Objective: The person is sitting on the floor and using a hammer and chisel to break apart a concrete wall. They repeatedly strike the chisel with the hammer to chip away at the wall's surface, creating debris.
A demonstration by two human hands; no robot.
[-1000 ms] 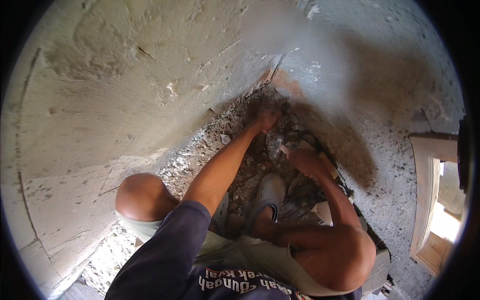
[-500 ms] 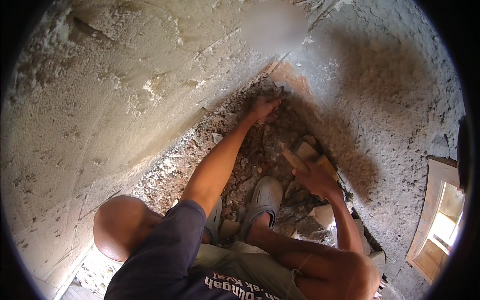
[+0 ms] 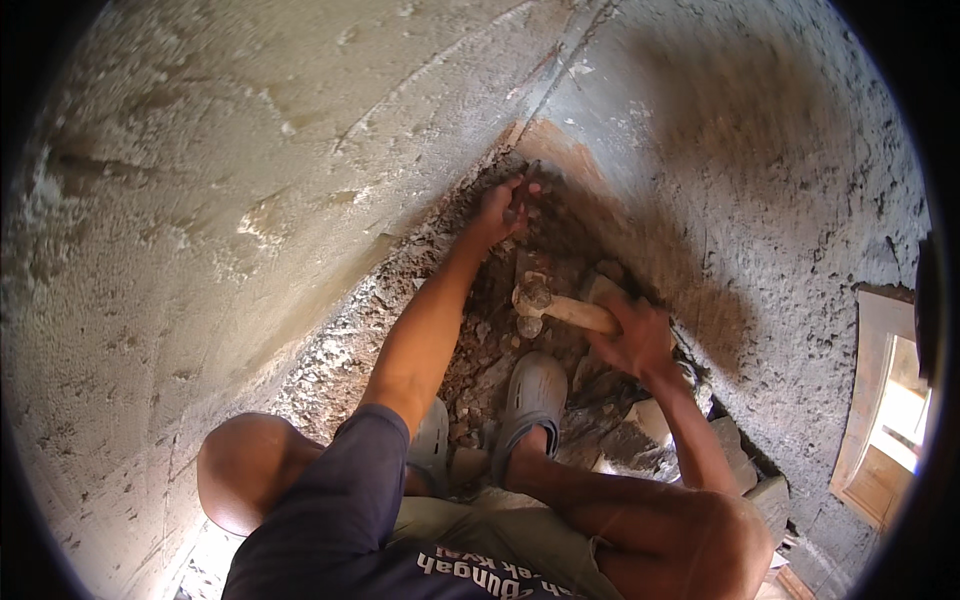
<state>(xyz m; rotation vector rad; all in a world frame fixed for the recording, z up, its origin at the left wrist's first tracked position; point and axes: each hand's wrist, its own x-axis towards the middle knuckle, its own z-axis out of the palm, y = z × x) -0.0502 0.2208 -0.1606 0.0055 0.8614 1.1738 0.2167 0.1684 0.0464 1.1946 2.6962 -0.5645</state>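
In the corner where two rough walls meet, my left hand (image 3: 500, 208) is closed around a slim dark chisel (image 3: 526, 180). Only a short piece of the chisel shows among the fingers; its tip lies in shadow near the rubble. My right hand (image 3: 638, 335) grips the wooden handle of a hammer (image 3: 582, 315). The hammer's dusty head points left, above the rubble (image 3: 480, 345) and below my left hand, apart from the chisel. Broken earth and stone fragments lie under both hands.
A plastered wall (image 3: 250, 220) rises on the left and a rough grey wall (image 3: 800, 230) on the right. My clog-clad foot (image 3: 536, 395) stands on the rubble. Larger stone pieces (image 3: 645, 420) lie by the right wall. A wooden frame (image 3: 868, 400) is at far right.
The hammer has swung so its head now shows clearly, left of my right hand. My left hand sits slightly left with its fingers turned more into view. The whole view has shifted a little.
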